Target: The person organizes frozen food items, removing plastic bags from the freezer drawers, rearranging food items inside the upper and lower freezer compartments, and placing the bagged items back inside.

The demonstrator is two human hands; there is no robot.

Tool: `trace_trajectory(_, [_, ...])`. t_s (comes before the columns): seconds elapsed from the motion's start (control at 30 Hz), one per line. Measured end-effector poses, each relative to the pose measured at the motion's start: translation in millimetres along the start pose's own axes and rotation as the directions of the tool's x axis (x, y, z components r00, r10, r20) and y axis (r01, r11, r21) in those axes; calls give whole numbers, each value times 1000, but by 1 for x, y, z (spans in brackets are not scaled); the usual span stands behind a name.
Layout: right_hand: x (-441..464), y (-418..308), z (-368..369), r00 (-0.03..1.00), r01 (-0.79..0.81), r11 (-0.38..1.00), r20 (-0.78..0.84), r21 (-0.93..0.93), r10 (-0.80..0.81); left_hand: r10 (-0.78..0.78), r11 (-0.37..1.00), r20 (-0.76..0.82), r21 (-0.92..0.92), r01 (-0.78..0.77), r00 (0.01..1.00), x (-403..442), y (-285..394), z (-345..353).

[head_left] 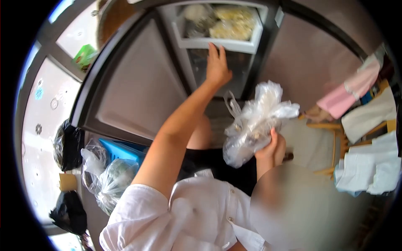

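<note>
My left hand reaches forward with its fingers stretched out to the front rim of a white freezer drawer. It holds nothing. The drawer is pulled out and contains bagged food, pale yellow pieces on the right and whitish lumps on the left. My right hand is closed around a crumpled clear plastic bag above my lap. Something small and brownish shows inside the bag, too unclear to name. Below the open drawer is a dark see-through drawer front.
A refrigerator door stands open on my left, and a greyish panel is on the right. Tied clear bags, a blue basket and black bags sit at left. Cloths hang over wooden chairs at right.
</note>
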State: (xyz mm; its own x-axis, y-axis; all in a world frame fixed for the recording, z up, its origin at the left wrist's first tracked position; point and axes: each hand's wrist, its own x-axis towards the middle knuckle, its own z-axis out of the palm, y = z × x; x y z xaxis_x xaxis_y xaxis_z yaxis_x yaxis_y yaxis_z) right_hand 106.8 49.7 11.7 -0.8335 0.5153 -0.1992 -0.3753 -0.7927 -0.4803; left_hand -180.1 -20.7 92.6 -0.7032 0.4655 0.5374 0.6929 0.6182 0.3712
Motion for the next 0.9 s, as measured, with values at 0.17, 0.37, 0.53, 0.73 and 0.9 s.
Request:
trace_trajectory(0.17, [-3,-10,7,1000,0,995,6,96,-1,100,990,-60,-96,-106,993,-2,-15,10])
trace_trajectory(0.37, [-1,-7,-1,1000,5,992,25,123,-8,31,584,550,-687,432,834,-63,24,-35])
trace_trajectory(0.53, [1,-7,3,997,-59,979,54,197,49,155,419,883,-464,780,442,-103,56,-69])
trace_trajectory(0.73, [5,2,-12,978,-74,950,206,304,10,229,283,834,-550,786,501,-109,55,-88])
trace_trajectory(0.9, [11,8,-9,930,-156,965,359,212,71,76,33,880,-472,881,469,-120,34,-82])
